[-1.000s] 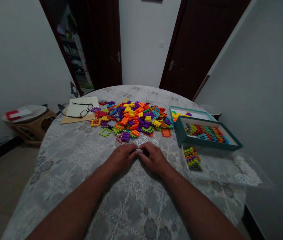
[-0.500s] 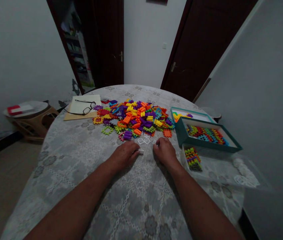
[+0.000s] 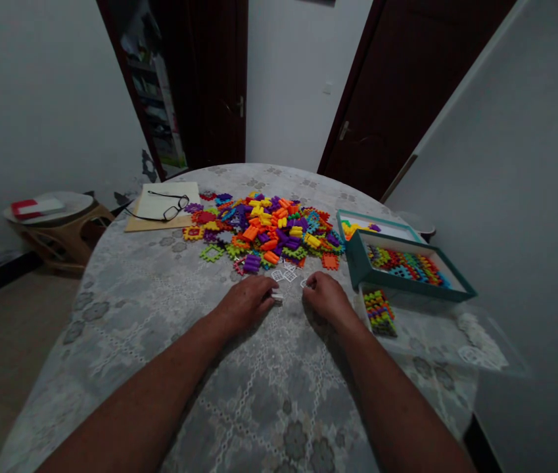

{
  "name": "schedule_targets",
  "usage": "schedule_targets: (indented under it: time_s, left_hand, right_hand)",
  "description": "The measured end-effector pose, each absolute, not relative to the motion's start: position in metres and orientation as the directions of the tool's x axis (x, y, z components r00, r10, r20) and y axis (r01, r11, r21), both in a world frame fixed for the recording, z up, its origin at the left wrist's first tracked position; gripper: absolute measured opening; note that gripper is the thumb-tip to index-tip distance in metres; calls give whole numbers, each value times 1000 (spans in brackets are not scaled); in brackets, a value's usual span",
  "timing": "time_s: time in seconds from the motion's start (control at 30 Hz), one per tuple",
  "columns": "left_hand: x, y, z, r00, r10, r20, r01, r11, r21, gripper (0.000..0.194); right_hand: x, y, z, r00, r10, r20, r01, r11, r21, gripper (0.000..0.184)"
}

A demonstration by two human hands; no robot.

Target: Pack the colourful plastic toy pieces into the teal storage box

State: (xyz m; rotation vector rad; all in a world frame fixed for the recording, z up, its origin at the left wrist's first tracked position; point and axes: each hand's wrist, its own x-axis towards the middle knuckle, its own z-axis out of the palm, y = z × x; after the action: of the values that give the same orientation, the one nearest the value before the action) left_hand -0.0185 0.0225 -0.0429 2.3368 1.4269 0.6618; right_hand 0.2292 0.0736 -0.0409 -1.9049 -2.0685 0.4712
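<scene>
My left hand [image 3: 248, 301] rests on the table, its fingers closed on a small stack of white plastic pieces [image 3: 277, 298] whose edges stick out past the fingertips. Across from it, my right hand [image 3: 326, 295] is closed in a pinch on a white openwork piece [image 3: 303, 283], mostly covered by the fingers. Between and just beyond both hands lie several flat white lattice pieces [image 3: 289, 276]. Behind these spreads a heap of colourful plastic building pieces [image 3: 273, 230], with a purple ridged block [image 3: 252, 264] at its near edge.
To the right stand a teal box [image 3: 409, 286] with rows of coloured pieces, its lid [image 3: 414, 233] behind, and a clear plastic tray [image 3: 421, 328] holding coloured and white pieces. Glasses [image 3: 170, 213] lie on paper at the left. A stool [image 3: 62, 226] stands beside the table.
My right hand has shifted very slightly, showing a little more of the white piece at its fingertips. My left hand stays nearly still. The camera view has moved slightly.
</scene>
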Motion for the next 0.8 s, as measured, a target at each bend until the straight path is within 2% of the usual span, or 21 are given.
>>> schedule_targets:
  time_s: [0.2, 0.33, 0.57, 0.73, 0.8]
  left_hand:
    - [-19, 22, -41, 406, 892, 198, 759, -450, 470, 11]
    - [-19, 22, -40, 424, 882, 204, 753, -469, 462, 11]
    - [-18, 22, -37, 431, 880, 200, 748, -472, 467, 10]
    - [-19, 22, -39, 438, 872, 220, 742, -489, 458, 11]
    - [-19, 21, -39, 440, 871, 218, 744, -489, 455, 11]
  right_hand:
    - [232, 71, -46, -88, 991, 100, 916, 120, -384, 21]
    - [233, 72, -46, -78, 994, 81, 928, 102, -358, 16]
    - [238, 72, -51, -151, 985, 84, 878, 173, -447, 13]
    - [242, 72, -54, -149, 979, 141, 883, 196, -427, 25]
    - [242, 72, -55, -155, 978, 137, 893, 198, -404, 23]
